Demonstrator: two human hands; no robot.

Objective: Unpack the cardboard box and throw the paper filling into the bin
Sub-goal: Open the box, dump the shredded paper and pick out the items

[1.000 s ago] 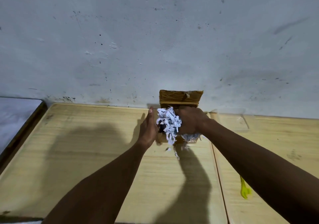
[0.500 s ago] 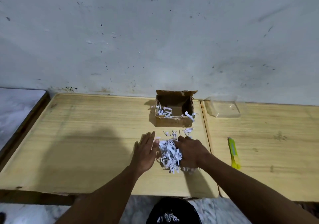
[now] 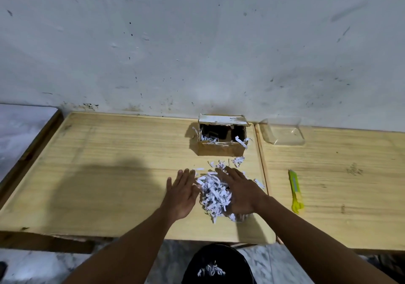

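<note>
Head view. A heap of shredded white paper filling (image 3: 213, 194) lay on the wooden table (image 3: 105, 174) just below the centre of the frame, near the table's front edge. The left hand (image 3: 182, 193) rested flat at the heap's left side, fingers extended and spread, closed on nothing. The right hand (image 3: 240, 193) lay palm-down over the heap's right half, fingers likewise extended and touching the strips without clenching them; both hands flanked the heap rather than grasping it. Loose strips (image 3: 228, 163) were scattered on the tabletop between the heap and the cardboard box (image 3: 221, 148), which stood above the hands at centre frame, against the scuffed white wall (image 3: 197, 43), its top open. More strips showed inside the box and hung over its front and right rims; a dark object within could not be identified. To the right of the box, on the adjoining wooden table (image 3: 350, 185), sat a clear plastic container (image 3: 282, 132). A yellow-green utility knife (image 3: 295, 191) lay lengthwise on the same table, at right of centre, well apart from the hands. At the bottom edge of the frame, below the table's front edge, stood a black bin (image 3: 219, 261) with a few white strips visible inside it.
</note>
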